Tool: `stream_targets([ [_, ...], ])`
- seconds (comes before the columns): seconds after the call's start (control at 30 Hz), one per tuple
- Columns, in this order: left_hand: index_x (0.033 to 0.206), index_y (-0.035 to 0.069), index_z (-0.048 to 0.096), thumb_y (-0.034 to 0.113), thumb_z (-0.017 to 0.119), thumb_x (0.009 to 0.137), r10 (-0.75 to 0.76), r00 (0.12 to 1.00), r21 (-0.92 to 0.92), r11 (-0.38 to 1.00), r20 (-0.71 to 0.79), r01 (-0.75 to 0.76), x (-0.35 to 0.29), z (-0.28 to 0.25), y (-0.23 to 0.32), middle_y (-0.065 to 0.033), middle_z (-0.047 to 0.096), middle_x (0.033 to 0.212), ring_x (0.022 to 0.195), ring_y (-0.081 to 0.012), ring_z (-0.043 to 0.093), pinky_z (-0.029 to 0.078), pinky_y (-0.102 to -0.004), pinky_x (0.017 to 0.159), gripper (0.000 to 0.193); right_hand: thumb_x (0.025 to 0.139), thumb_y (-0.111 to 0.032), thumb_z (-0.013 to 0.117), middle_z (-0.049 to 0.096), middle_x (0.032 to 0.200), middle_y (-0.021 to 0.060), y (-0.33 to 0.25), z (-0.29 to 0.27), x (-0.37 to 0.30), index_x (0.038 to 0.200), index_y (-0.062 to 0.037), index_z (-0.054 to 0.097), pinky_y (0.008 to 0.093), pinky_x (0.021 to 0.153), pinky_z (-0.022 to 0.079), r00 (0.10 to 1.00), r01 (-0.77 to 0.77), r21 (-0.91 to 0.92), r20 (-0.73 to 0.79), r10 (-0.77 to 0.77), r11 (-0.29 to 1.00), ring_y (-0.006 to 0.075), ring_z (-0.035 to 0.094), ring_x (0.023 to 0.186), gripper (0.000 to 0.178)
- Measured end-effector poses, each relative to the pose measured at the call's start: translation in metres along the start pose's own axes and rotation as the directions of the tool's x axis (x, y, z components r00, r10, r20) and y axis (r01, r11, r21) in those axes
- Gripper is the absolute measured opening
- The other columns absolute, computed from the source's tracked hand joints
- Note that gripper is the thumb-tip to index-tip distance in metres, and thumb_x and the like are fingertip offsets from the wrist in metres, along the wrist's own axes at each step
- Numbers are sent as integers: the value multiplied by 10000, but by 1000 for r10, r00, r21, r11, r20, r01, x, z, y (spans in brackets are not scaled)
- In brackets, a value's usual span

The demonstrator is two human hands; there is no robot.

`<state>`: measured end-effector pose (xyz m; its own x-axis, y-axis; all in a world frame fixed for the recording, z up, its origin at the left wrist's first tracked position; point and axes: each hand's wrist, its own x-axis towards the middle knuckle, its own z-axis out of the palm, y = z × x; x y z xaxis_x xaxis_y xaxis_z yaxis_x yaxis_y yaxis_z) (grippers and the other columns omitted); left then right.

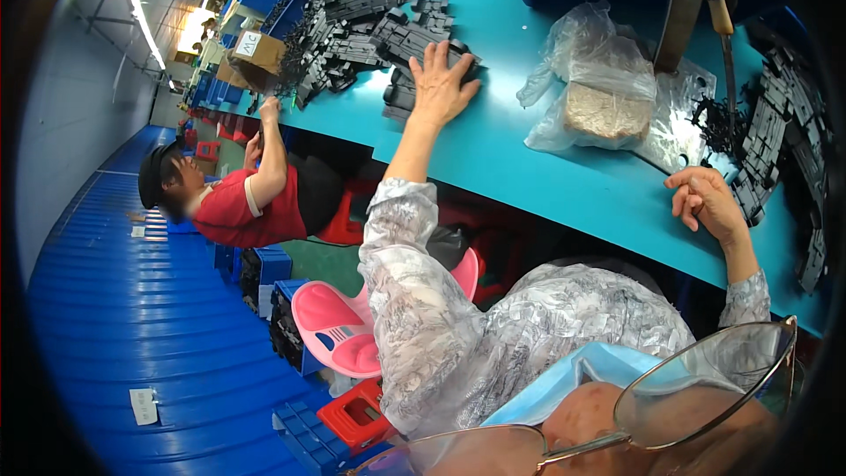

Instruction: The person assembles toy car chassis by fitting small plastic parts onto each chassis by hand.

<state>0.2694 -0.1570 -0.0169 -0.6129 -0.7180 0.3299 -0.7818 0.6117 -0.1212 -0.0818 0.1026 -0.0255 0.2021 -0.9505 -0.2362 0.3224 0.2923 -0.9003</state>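
My left hand [438,86] lies with fingers spread over black moulded plastic parts [405,38], which look like toy-vehicle chassis, at the near edge of a large pile. Its fingertips rest on one part beside the bare tabletop. To the right, my right hand [708,201] hovers above the turquoise table [493,154] with curled fingers. A thin dark rod [650,162] reaches its fingertips; whether the fingers grip it cannot be made out. Beyond that hand sits a clear plastic bag [608,62] around a tan block [608,112].
More black chassis parts [767,145] line the right side, near small black pieces [718,123]. A wood-handled tool [721,16] and a brown upright piece [679,31] stand at the back. On the left, a co-worker in red [251,198] sits by a cardboard box [258,53]; a pink chair [339,326] is nearer.
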Motion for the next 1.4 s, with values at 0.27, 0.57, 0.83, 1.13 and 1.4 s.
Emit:
stream_targets([
  [0.27, 1006, 234, 564, 257, 536, 689, -133, 990, 144, 982, 49, 125, 10, 9, -112, -97, 336, 1284, 1224, -303, 217, 121, -622, 907, 319, 841, -230, 448, 545, 563, 112, -1, -3, 5, 872, 47, 551, 195, 328, 347, 999, -44, 2, -26, 44, 999, 117, 413, 324, 297],
  [0.57, 879, 67, 616, 62, 557, 671, -56, 878, -139, 990, -475, -12, 13, 7, 11, -141, 495, 1092, 1072, -316, 394, 299, -414, 889, 216, 842, -207, 463, 552, 606, 107, -12, 5, -9, 907, 63, 541, 215, 380, 372, 990, -126, -45, -69, 123, 991, 114, 449, 384, 289],
  [0.83, 828, -20, 581, -63, 554, 665, 185, 835, -426, 791, -518, -439, -19, -29, 136, -134, 527, 821, 807, -317, 501, 404, -407, 747, 171, 784, -250, 536, 596, 730, 107, -41, 16, -50, 873, 25, 558, 278, 536, 442, 970, 134, -676, -62, -237, 725, 173, 541, 540, 291],
  [1.13, 830, -17, 584, -66, 553, 630, 311, 761, -540, 556, -570, -632, -22, -61, 202, -107, 527, 752, 695, -275, 516, 400, -416, 713, 208, 671, -204, 632, 492, 1023, 98, -61, -120, -117, 1091, -76, 465, 408, 832, 293, 431, -810, -517, -209, -878, -275, 247, 447, 977, 469],
  [1.4, 812, -5, 580, -45, 566, 620, 402, 742, -613, 418, -537, -670, -29, -60, 233, -90, 518, 727, 691, -259, 529, 406, -424, 730, 197, 627, -98, 636, 485, 1080, 96, -70, -115, -144, 1093, -76, 492, 387, 889, 284, 516, -797, -511, -300, -802, -322, 222, 442, 1024, 489],
])
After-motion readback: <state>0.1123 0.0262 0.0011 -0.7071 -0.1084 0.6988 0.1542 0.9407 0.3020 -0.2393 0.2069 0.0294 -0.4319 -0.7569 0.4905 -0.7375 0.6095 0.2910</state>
